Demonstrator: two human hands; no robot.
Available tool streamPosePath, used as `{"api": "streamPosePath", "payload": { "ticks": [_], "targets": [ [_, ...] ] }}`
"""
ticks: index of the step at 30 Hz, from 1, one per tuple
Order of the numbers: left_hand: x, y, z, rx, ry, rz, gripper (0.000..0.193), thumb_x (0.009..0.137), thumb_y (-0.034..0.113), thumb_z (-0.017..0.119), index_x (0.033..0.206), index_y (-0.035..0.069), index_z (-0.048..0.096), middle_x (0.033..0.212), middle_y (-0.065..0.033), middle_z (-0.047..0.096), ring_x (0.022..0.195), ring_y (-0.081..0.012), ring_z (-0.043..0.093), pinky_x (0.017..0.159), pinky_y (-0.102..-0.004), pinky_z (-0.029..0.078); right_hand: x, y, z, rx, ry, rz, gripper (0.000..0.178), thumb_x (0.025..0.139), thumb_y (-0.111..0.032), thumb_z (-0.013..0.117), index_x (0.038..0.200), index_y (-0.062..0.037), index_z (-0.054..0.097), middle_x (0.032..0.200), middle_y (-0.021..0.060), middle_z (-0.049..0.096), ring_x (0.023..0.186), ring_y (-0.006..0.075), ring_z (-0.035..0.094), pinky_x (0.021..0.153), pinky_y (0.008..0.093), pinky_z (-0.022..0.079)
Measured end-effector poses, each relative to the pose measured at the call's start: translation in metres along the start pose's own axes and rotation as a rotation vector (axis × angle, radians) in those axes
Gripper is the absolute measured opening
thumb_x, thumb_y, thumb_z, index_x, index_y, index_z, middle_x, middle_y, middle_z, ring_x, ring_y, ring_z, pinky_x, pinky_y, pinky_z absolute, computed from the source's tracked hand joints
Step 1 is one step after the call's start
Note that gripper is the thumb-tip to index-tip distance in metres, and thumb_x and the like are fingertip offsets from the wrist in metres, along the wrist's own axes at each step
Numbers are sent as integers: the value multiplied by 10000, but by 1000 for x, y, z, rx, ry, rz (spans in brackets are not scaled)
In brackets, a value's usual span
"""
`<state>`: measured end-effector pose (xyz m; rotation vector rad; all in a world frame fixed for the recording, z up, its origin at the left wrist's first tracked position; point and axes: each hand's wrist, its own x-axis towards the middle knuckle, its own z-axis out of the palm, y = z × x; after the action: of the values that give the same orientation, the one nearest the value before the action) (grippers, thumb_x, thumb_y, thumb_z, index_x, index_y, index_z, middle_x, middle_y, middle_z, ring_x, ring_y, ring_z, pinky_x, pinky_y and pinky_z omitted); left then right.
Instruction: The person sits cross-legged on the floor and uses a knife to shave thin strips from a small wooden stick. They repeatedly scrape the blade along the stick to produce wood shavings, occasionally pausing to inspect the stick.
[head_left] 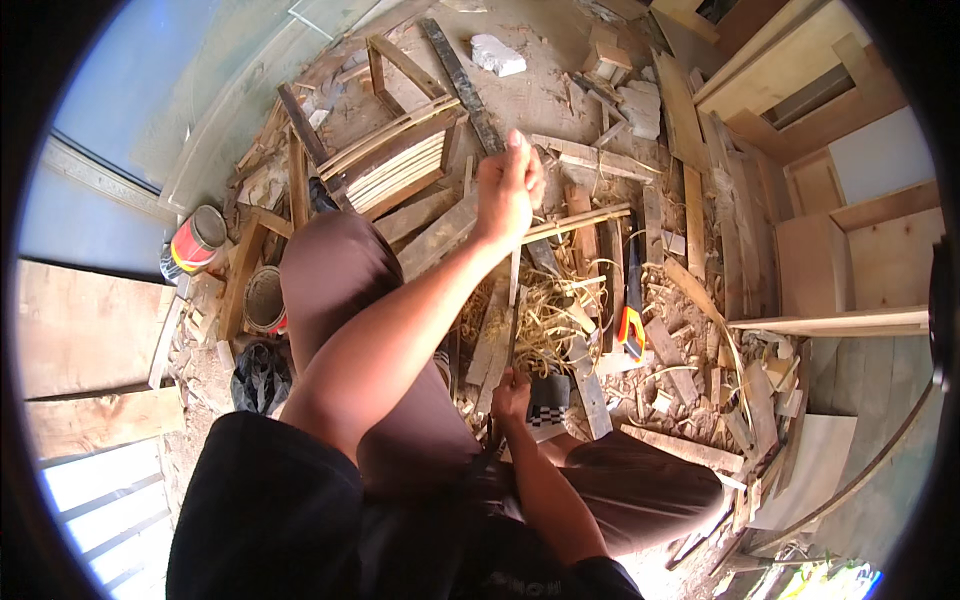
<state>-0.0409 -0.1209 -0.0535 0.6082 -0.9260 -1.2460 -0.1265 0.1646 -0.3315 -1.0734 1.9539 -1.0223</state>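
Note:
My left hand [510, 195] is raised in front of my left knee, fingers closed and thumb on top. Under it runs a long thin strip [515, 278], pale at its upper part. Lower down, between my legs, my right hand [510, 396] is closed around a narrow, dark, knife-like piece [511, 345] that lines up with the strip. Where one ends and the other begins cannot be made out. A heap of curled pale shavings [550, 310] lies just right of the strip. Two slim light sticks [580, 224] reach rightward from beside my left hand.
A handsaw [632, 325] with an orange-and-black handle lies right of the shavings. Wooden frames [400, 150] lean beyond my knee. Paint cans [198, 238] stand at left, beside a black bag [261, 376]. Wood offcuts [675, 360] cover the floor; a wooden cabinet [810, 260] borders the right.

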Motion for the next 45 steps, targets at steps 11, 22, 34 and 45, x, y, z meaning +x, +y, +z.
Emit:
{"api": "streamPosePath", "payload": {
  "ticks": [11, 22, 34, 45],
  "targets": [
    [-22, 12, -4, 75, -185, -117, 643, 1067, 589, 367, 592, 155, 363, 505, 48, 350, 456, -75, 334, 467, -272, 282, 0, -47, -34, 195, -176, 317, 375, 1048, -340, 516, 817, -50, 571, 610, 33, 521, 496, 126, 499, 469, 337, 409],
    [-51, 24, 34, 425, -228, -110, 623, 1084, 555, 363, 670, 108, 495, 577, 35, 460, 537, -85, 451, 533, -281, 384, 10, -33, -44, 349, -217, 276, 401, 1057, -357, 486, 872, -15, 586, 564, 47, 507, 384, 173, 454, 369, 350, 379],
    [-13, 76, 26, 879, -565, -112, 389, 1077, 362, 517, 991, 47, 729, 851, -8, 744, 756, -77, 638, 656, -270, 495, 15, -156, -77, 697, -14, 331, 341, 1079, -295, 480, 1128, 30, 570, 574, 21, 472, 373, 141, 436, 349, 321, 362],
    [0, 96, 20, 991, -703, -132, 290, 1024, 282, 639, 1082, 12, 726, 891, -34, 721, 684, -77, 626, 606, -246, 515, 26, -164, -82, 906, 133, 427, 365, 1085, -373, 442, 929, -54, 526, 554, 29, 445, 384, 171, 438, 357, 344, 387]
  ]
}}
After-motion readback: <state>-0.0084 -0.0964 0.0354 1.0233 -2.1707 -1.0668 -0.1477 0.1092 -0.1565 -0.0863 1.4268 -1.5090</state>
